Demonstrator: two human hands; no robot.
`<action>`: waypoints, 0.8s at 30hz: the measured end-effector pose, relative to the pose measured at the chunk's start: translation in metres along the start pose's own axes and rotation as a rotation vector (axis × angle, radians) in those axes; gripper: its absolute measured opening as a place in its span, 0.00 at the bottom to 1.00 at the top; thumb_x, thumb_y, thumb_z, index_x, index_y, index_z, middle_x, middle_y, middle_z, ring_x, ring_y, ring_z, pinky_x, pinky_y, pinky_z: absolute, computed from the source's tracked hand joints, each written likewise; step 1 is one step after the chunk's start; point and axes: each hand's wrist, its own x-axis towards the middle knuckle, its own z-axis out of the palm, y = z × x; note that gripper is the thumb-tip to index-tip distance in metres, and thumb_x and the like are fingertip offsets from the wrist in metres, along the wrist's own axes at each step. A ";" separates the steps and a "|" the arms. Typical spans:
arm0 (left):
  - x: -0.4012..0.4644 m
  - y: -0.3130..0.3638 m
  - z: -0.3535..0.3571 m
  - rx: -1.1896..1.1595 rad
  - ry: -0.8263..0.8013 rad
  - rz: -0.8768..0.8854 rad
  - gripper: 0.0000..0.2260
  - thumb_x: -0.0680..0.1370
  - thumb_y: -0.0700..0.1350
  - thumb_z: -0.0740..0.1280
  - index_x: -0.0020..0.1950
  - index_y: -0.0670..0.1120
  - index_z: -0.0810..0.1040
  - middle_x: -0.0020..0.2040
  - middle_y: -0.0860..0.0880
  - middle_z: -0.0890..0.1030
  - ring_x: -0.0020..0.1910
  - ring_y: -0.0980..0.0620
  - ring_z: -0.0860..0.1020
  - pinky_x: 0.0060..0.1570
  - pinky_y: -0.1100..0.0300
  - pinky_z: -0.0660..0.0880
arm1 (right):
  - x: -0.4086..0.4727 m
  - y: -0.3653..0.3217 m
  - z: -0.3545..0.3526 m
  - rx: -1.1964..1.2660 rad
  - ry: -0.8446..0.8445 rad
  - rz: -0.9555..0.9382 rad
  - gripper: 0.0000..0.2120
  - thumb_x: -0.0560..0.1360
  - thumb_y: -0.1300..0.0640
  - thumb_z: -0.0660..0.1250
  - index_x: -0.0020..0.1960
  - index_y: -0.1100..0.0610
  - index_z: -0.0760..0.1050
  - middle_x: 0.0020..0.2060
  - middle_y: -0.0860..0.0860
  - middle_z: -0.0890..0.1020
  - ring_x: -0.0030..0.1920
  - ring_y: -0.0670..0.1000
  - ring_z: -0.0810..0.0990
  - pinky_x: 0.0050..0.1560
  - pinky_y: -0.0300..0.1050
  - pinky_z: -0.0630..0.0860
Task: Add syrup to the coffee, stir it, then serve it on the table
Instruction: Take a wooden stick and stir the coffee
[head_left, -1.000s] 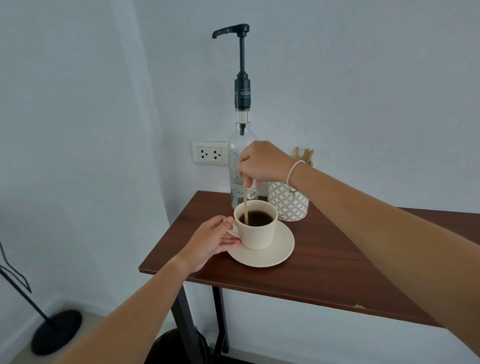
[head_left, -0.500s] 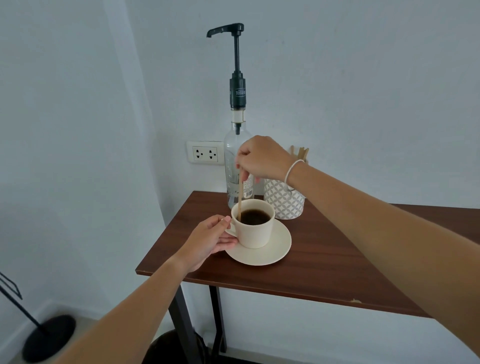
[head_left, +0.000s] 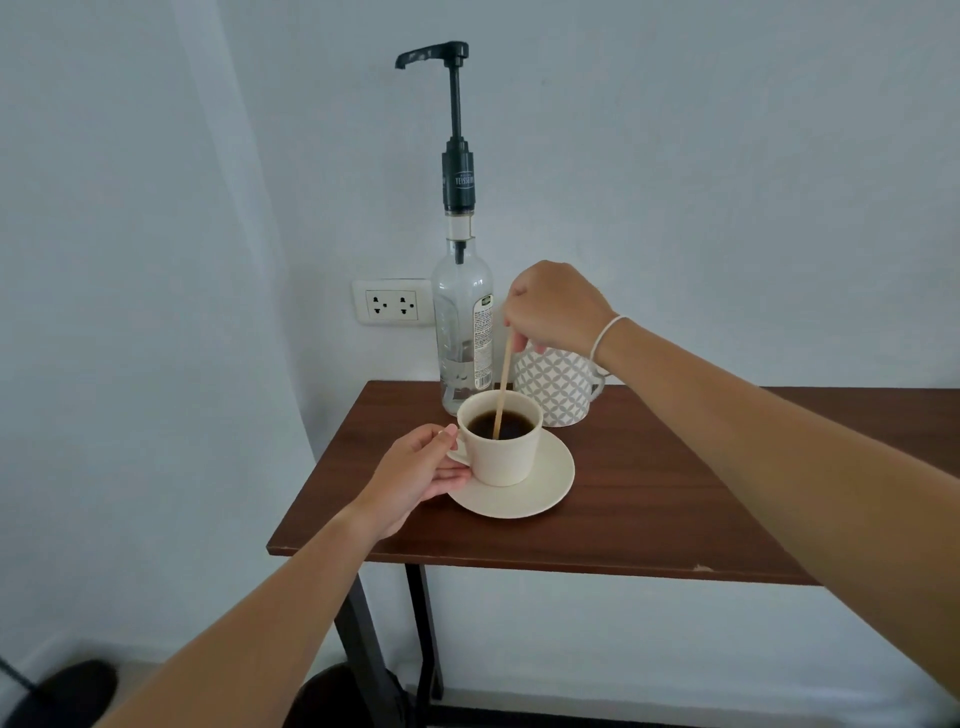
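Observation:
A cream cup (head_left: 506, 457) of black coffee stands on a cream saucer (head_left: 540, 493) near the left end of the dark wooden table (head_left: 649, 493). My left hand (head_left: 415, 473) grips the cup's handle. My right hand (head_left: 553, 306) hovers above and behind the cup, pinching a thin wooden stir stick (head_left: 503, 384) whose lower end dips into the coffee. Behind the cup stands a clear glass syrup bottle (head_left: 462, 332) with a tall black pump (head_left: 457, 130), its spout pointing left.
A white and grey patterned holder (head_left: 558, 387) stands behind the cup to the right, partly hidden by my right hand. A wall socket (head_left: 392, 302) sits left of the bottle. The table's left and front edges are close to the saucer. A dark round base (head_left: 67, 691) lies on the floor at lower left.
My right hand has moved right with the stick, whose tip went from the cup's left rim toward its middle. The left hand stays on the handle. The view shifted slightly.

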 end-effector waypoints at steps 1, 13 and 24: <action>0.000 0.000 0.000 0.001 -0.008 0.001 0.16 0.80 0.47 0.60 0.59 0.35 0.73 0.53 0.39 0.83 0.51 0.47 0.83 0.51 0.56 0.80 | -0.001 0.000 -0.001 0.017 0.005 0.009 0.14 0.68 0.66 0.58 0.43 0.67 0.82 0.36 0.57 0.86 0.33 0.53 0.81 0.45 0.44 0.79; 0.005 0.000 -0.012 0.043 -0.140 -0.016 0.12 0.80 0.49 0.60 0.52 0.41 0.75 0.54 0.39 0.81 0.53 0.46 0.82 0.55 0.55 0.78 | -0.026 0.009 0.006 0.108 0.140 0.190 0.15 0.72 0.64 0.56 0.47 0.69 0.80 0.38 0.59 0.86 0.26 0.49 0.75 0.41 0.40 0.75; -0.016 0.012 -0.014 0.161 -0.016 0.050 0.16 0.81 0.48 0.57 0.66 0.43 0.71 0.53 0.41 0.78 0.53 0.46 0.80 0.51 0.57 0.78 | -0.057 0.041 -0.001 0.532 0.310 0.546 0.10 0.72 0.63 0.57 0.34 0.58 0.72 0.29 0.50 0.81 0.17 0.45 0.73 0.17 0.31 0.63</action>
